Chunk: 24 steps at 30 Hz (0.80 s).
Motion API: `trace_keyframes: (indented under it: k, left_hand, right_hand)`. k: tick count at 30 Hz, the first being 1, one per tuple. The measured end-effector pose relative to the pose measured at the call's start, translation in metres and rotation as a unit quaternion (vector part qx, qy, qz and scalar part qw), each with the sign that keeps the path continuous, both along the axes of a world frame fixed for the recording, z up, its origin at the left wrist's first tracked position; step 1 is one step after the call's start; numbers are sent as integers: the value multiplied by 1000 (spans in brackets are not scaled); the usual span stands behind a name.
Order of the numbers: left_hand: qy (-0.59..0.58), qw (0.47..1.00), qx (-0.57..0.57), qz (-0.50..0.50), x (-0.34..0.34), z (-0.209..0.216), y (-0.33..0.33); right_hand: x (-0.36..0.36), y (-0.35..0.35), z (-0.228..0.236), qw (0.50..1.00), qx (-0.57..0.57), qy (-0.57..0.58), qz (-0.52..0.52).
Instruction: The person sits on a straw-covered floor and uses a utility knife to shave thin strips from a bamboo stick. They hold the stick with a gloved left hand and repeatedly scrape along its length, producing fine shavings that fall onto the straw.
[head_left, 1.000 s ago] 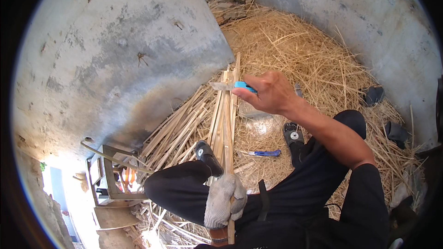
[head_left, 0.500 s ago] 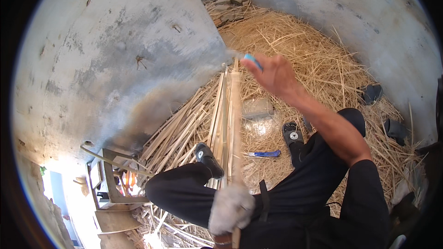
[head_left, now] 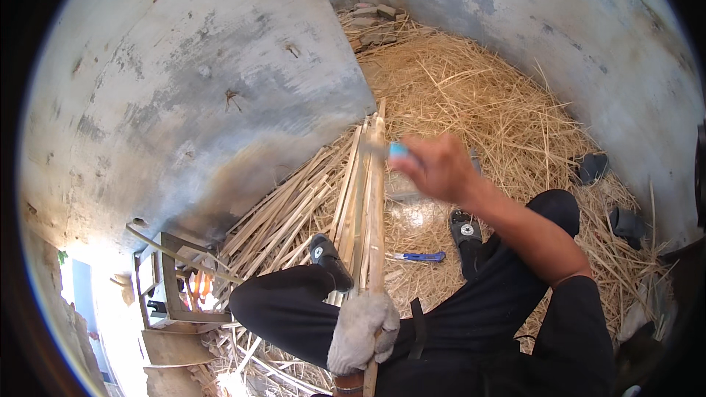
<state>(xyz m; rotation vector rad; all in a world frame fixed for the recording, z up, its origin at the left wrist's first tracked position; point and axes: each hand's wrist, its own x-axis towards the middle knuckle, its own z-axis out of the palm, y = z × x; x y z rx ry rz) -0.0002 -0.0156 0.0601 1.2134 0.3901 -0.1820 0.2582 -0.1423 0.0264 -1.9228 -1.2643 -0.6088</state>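
My left hand (head_left: 362,333), in a grey-white work glove, is closed around the near end of a long pale wooden strip (head_left: 376,228), likely split bamboo. The strip runs away from me between my legs toward the wall corner. My bare right hand (head_left: 439,167) is closed on a blue-handled knife (head_left: 398,150), just right of the strip's far part. The blade is smeared by motion and reaches across the strip; whether it touches cannot be told. A blue utility knife (head_left: 423,256) lies on the floor between my feet.
Many split strips (head_left: 283,202) lie fanned out on the left. Straw-like shavings (head_left: 493,95) cover the floor to the right and far side. A brick block (head_left: 404,187) sits beyond my feet. Plastered walls (head_left: 243,51) close in, and a wooden frame (head_left: 173,279) stands at left.
My right hand has drawn the blue-handled knife nearer to me along the strip. My left hand keeps its hold on the near end. The whole view has shifted slightly.
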Motion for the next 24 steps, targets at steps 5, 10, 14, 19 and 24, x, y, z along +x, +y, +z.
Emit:
trace_keyframes:
  k: [5, 10, 14, 19, 24]
  left_hand:
    - [19, 1000, 2, 16, 8, -12, 3]
    - [-121, 980, 146, -67, -5, 3, 1]
    - [-19, 991, -115, 72, 2, -9, 13]
    - [-55, 989, -128, 43, 2, -14, 8]
    - [-65, 980, -190, 1, -5, -13, -1]
  right_hand:
    - [48, 10, -32, 991, -18, -54, -124]
    - [139, -49, -23, 887, -16, 248, -389]
    - [56, -24, -3, 965, 32, 170, -197]
    - [11, 3, 5, 997, 73, -17, -3]
    - [39, 5, -13, 979, 7, 75, -188]
